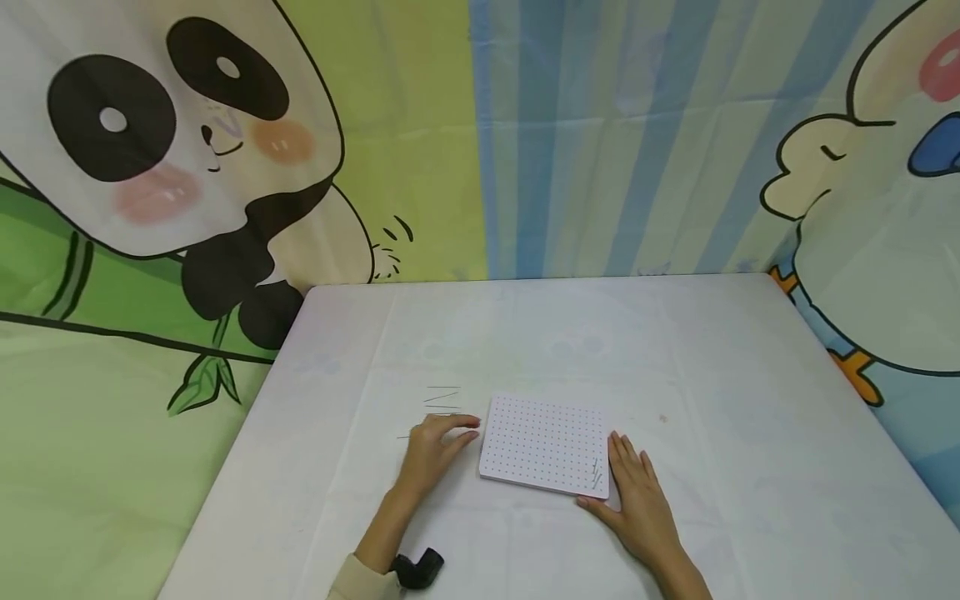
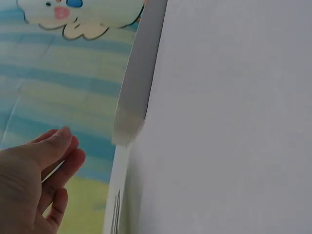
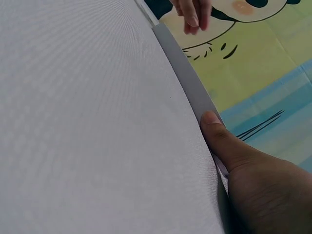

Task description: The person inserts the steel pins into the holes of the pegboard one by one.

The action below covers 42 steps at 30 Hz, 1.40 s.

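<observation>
A white board [image 1: 543, 442] with a grid of small dots, perhaps holes, lies at the front middle of the table. Several thin dark sticks [image 1: 597, 473] stand up from its right front corner; the right wrist view also shows thin sticks [image 3: 261, 126]. My right hand [image 1: 641, 508] lies at that corner, fingers straight along the right edge and thumb [image 3: 217, 131] against the front edge. Just off the board's left edge is my left hand [image 1: 438, 450], thumb and index finger bent toward each other with a gap. Nothing shows between the left fingers [image 2: 58, 165].
Several thin dark sticks [image 1: 442, 397] lie on the white tabletop [image 1: 735, 367], left of the board and behind the left hand. A black wrist device [image 1: 420, 569] sits by the left sleeve. Behind the table hangs a cartoon-printed cloth [image 1: 405, 125].
</observation>
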Available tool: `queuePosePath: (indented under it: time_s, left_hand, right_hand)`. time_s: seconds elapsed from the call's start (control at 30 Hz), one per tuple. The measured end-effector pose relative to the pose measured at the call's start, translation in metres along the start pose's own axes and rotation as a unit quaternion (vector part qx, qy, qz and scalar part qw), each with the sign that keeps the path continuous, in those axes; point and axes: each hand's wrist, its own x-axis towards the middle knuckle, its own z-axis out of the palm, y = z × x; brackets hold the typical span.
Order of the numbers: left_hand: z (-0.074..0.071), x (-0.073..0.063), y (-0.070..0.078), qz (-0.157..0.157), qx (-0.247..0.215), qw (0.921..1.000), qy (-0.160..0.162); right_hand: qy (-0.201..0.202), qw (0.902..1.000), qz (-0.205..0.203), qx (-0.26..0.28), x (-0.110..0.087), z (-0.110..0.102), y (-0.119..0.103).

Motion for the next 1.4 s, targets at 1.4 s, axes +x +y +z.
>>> queuePosePath:
  time_s: [1.4]
  left_hand:
    - [0.000,0.021,0.054,-0.126,-0.199,0.9699,-0.063]
  right_hand:
    - [0.000,1.0000,0.001,0.004,-0.001,0.001,0.002]
